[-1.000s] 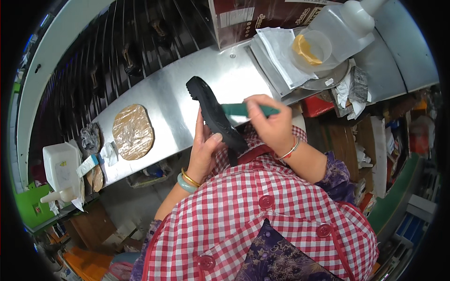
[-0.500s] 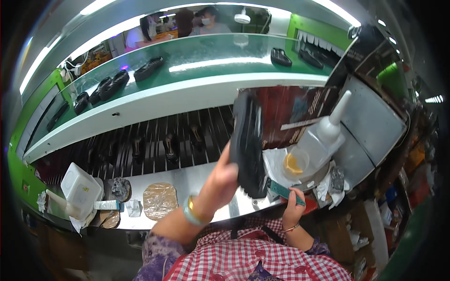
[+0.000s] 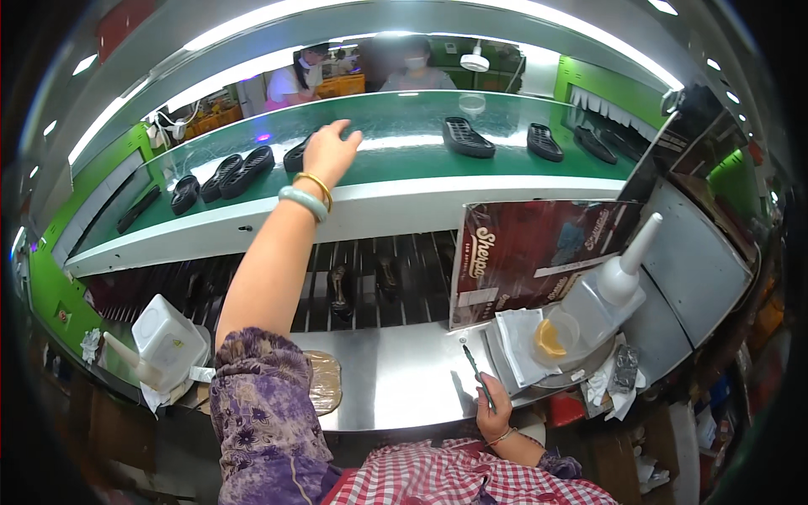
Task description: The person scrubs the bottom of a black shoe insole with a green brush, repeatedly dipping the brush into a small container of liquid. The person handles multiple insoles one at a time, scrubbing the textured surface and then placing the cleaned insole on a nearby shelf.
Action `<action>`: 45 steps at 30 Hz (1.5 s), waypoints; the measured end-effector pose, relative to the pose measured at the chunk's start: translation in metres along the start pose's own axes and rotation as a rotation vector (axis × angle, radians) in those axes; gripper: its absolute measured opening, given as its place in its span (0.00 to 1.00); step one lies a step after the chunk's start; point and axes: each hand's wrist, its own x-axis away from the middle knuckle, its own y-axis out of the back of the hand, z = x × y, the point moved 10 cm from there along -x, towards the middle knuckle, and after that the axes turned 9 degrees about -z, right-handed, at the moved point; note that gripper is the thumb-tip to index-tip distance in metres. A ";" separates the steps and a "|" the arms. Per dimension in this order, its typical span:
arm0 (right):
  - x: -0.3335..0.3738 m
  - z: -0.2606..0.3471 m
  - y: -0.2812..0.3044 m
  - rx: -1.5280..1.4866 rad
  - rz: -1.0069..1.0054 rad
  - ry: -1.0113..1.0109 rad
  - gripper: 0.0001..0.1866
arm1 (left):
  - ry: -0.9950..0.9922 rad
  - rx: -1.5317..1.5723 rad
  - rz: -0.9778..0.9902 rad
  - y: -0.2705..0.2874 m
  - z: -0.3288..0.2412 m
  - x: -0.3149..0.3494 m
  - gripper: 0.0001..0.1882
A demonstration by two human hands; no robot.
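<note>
My left hand [image 3: 331, 152] reaches over the green conveyor belt [image 3: 387, 160], fingers spread and nothing seen in its grasp. Right beside it, partly hidden by the hand, lies a black shoe sole [image 3: 295, 156]; whether they touch I cannot tell. Farther right on the belt rests another black shoe sole [image 3: 468, 138] with its ribbed face up. Above the front edge of the metal bench, my right hand [image 3: 494, 406] is closed on a slim green tool [image 3: 476, 370], which points up and away; its exact kind is unclear.
More black soles [image 3: 250, 172] lie along the belt. Below it, dark slats [image 3: 404, 286] carry several shoe parts. A brown carton panel [image 3: 539, 261], a white-nozzled bottle [image 3: 610, 290] and a cup [image 3: 551, 338] stand right. Another bottle [image 3: 164, 332] and a wrapped brown pad [image 3: 325, 383] are left.
My left hand has let go of the black sole and moved up and left to the belt. A sole now lies mid-belt where none was. My right hand has shifted left with the green tool.
</note>
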 end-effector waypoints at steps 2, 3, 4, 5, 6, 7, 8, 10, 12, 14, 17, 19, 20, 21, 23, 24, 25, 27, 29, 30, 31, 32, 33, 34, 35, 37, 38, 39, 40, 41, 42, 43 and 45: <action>-0.002 -0.002 -0.014 0.018 0.020 0.037 0.15 | 0.074 -0.331 0.132 0.000 0.046 -0.023 0.33; -0.002 -0.001 -0.017 0.036 0.011 0.052 0.16 | 0.146 -0.466 0.250 0.000 0.067 -0.026 0.38; -0.003 -0.003 -0.019 0.037 0.010 0.059 0.16 | 0.217 -0.461 0.359 -0.003 0.091 -0.031 0.42; -0.001 -0.004 -0.022 0.034 0.010 0.059 0.17 | 0.290 -0.460 0.472 -0.005 0.115 -0.030 0.46; 0.000 -0.003 -0.024 0.033 0.026 0.063 0.17 | 0.287 -0.464 0.515 -0.008 0.119 -0.027 0.48; -0.002 0.000 -0.025 0.031 0.041 0.065 0.17 | 0.240 -0.501 0.469 -0.007 0.125 -0.030 0.39; -0.004 0.002 -0.025 0.033 0.056 0.068 0.17 | 0.228 -0.530 0.495 -0.008 0.132 -0.029 0.39; -0.004 0.002 -0.025 0.041 0.063 0.080 0.17 | 0.206 -0.518 0.510 -0.012 0.135 -0.032 0.39; -0.002 0.005 -0.029 0.043 0.079 0.107 0.17 | 0.220 -0.432 0.478 0.006 0.128 -0.031 0.38; -0.004 0.003 -0.029 0.041 0.062 0.096 0.17 | 0.266 -0.198 0.342 0.009 0.136 -0.032 0.35; -0.006 -0.006 -0.018 0.050 0.015 0.051 0.16 | 0.447 0.250 0.262 0.028 0.077 -0.002 0.34; -0.005 -0.013 -0.005 0.029 -0.035 0.014 0.15 | 0.251 0.507 0.077 0.059 0.028 0.039 0.33; -0.007 -0.012 0.002 0.012 -0.041 -0.030 0.14 | 0.170 0.499 0.029 0.077 0.005 0.072 0.32; -0.008 -0.017 0.012 -0.040 -0.074 -0.084 0.15 | 0.089 0.496 -0.016 0.094 -0.017 0.109 0.32; -0.018 -0.008 0.026 -0.009 -0.091 -0.080 0.16 | -0.013 0.452 0.043 0.124 -0.039 0.189 0.32; -0.024 -0.006 0.031 -0.076 -0.115 -0.149 0.14 | -0.021 0.385 0.092 0.135 -0.039 0.230 0.32; -0.027 -0.014 0.039 -0.165 -0.135 -0.303 0.13 | -0.042 0.334 0.151 0.128 -0.042 0.267 0.33; -0.048 -0.013 0.062 -0.180 -0.216 -0.344 0.13 | 0.021 0.244 0.366 0.092 -0.038 0.344 0.34; -0.068 -0.007 0.080 -0.161 -0.219 -0.350 0.12 | 0.143 0.280 0.526 0.058 -0.033 0.406 0.36; -0.075 -0.011 0.090 -0.183 -0.222 -0.391 0.12 | 0.196 0.256 0.584 0.044 -0.028 0.431 0.39; -0.082 -0.013 0.100 -0.162 -0.212 -0.402 0.12 | 0.248 0.232 0.647 0.036 -0.024 0.452 0.41; -0.087 -0.020 0.111 -0.134 -0.205 -0.453 0.12 | 0.321 0.290 0.674 0.032 -0.027 0.455 0.40; -0.093 -0.026 0.116 -0.123 -0.189 -0.492 0.13 | 0.682 0.530 0.651 0.025 -0.012 0.468 0.37; -0.095 -0.030 0.121 -0.068 -0.174 -0.526 0.13 | 1.043 0.766 0.606 0.018 -0.001 0.488 0.35; -0.100 -0.033 0.125 -0.020 -0.158 -0.550 0.13 | 1.396 1.002 0.525 0.010 0.002 0.505 0.32; -0.110 -0.040 0.132 0.021 -0.144 -0.538 0.13 | 1.697 1.270 0.510 -0.007 0.002 0.526 0.25; -0.114 -0.044 0.137 0.015 -0.152 -0.505 0.13 | 1.812 1.371 0.533 -0.014 -0.003 0.532 0.25; -0.118 -0.045 0.139 0.008 -0.157 -0.476 0.13 | 1.930 1.468 0.554 -0.019 -0.006 0.540 0.26; -0.121 -0.047 0.142 -0.003 -0.168 -0.510 0.14 | 1.905 1.767 0.645 -0.029 -0.016 0.537 0.27; -0.123 -0.051 0.145 0.006 -0.169 -0.518 0.14 | 1.897 1.696 0.647 -0.032 -0.027 0.529 0.27; -0.123 -0.057 0.144 0.016 -0.164 -0.530 0.14 | 1.893 1.624 0.643 -0.030 -0.047 0.516 0.26; -0.125 -0.056 0.150 0.044 -0.167 -0.543 0.14 | 1.895 1.559 0.658 -0.031 -0.061 0.510 0.26; -0.130 -0.053 0.148 0.037 -0.153 -0.543 0.13 | 1.894 1.604 0.654 -0.038 -0.061 0.519 0.26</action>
